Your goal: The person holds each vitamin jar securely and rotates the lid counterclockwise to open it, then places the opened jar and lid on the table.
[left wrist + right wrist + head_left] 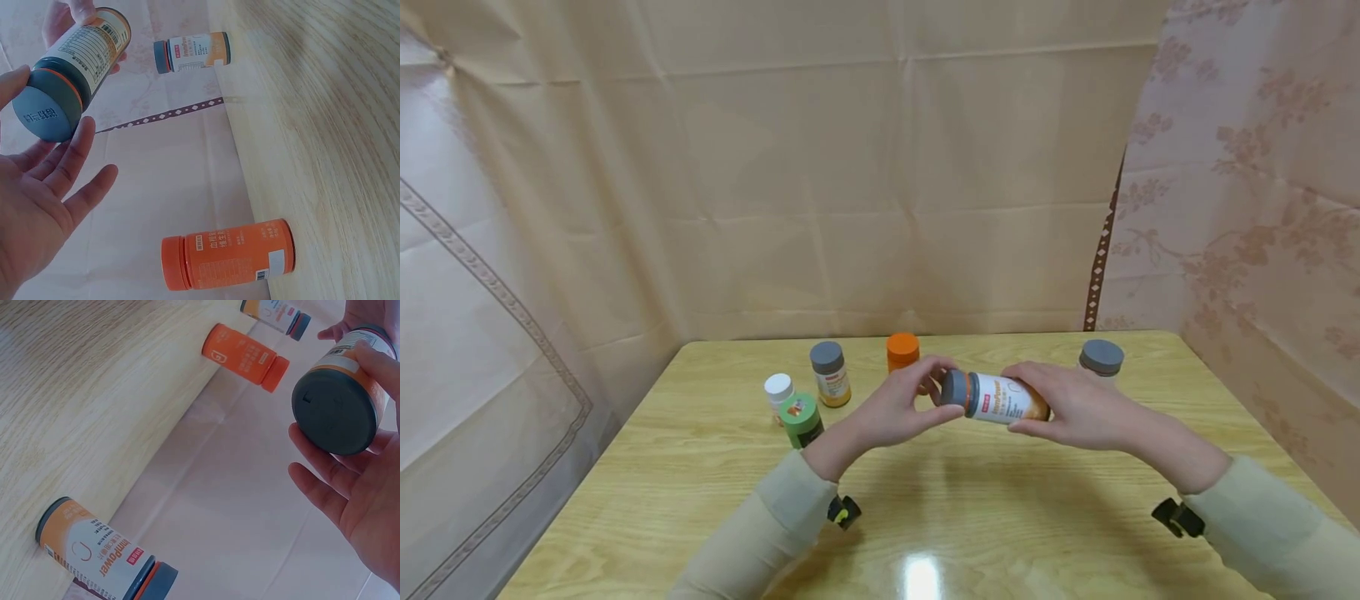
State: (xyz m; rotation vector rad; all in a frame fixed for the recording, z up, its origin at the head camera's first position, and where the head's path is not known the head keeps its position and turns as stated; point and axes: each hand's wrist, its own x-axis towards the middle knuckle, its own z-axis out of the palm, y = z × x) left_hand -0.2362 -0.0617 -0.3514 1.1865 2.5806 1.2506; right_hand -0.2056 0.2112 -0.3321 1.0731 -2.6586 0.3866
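Note:
A supplement bottle [1000, 398] with a white and orange label and a dark grey cap [955, 392] is held tilted almost level above the table. My right hand [1071, 404] grips its body near the base, whose dark underside [334, 412] faces the right wrist view. At the other end, my left hand [898, 404] holds the cap between thumb and fingers. An orange band shows just below the cap in the left wrist view. Behind the left hand stands an orange bottle [228, 255], partly hidden in the head view.
A similar grey-capped bottle [1101, 358] stands behind my right hand. On the left are another grey-capped bottle [831, 375], a white-capped bottle [779, 390] and a green-lidded container [800, 410] beside my left forearm. Cloth curtains [880, 183] border the wooden table [647, 467].

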